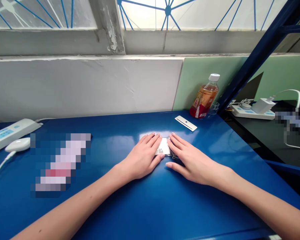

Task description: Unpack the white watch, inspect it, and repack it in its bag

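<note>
Both hands palm down at the small white packet (163, 146); use that as the landmark. Left hand (146, 156): open, fingers nearly straight and close together, thumb angled off, touching the packet's left side. Right hand (187, 158): open, fingers slightly bent, thumb well apart from them, fingertips at the packet's right edge. No pinch visible on either; can't tell what's under the fingers.

Packet lies flat on the blue tabletop (140, 206). Left of it, well apart: a pixelated item (62, 163), then a white rounded device (18, 144) with cable, then a white power strip (15, 131). Beyond the packet, to the right: white slotted card (186, 123), then an upright drink bottle (204, 100), white cap. Far right of it: second power strip (252, 112) on a dark surface. Behind the packet: white wall (90, 86), green panel (190, 83), patterned windows (145, 13) above.
</note>
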A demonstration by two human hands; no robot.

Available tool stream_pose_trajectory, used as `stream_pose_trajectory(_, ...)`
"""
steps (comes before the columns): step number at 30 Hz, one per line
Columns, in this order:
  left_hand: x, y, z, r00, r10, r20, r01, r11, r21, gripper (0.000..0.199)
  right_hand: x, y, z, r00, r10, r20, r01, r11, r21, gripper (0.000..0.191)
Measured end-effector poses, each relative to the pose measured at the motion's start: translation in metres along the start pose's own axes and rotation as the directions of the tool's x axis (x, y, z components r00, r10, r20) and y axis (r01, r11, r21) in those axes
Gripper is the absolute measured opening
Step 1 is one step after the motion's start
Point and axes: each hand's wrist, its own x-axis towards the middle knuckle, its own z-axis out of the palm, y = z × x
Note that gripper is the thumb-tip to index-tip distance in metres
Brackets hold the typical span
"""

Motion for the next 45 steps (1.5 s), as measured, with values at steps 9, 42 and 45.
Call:
stream_pose_trajectory(9,0.000,-0.002,0.001,1.000,0.008,0.018,-0.008,1.000,-0.028,0.055,0.001,0.000,0.000,0.999,0.025,0.033,-0.028,0.994,0.110,0.074)
stream_pose_trajectory(42,0.001,-0.005,0.001,1.000,0.016,0.010,-0.015,0.996,-0.089,0.053,0.003,0.014,0.008,0.996,-0.084,-0.006,0.083,0.968,0.237,0.047)
stream_pose_trajectory(45,0.001,-0.005,0.002,1.000,0.017,0.009,-0.016,0.996,-0.089,0.053,0.003,0.012,0.006,0.995,-0.099,0.018,0.093,0.972,0.214,0.049)
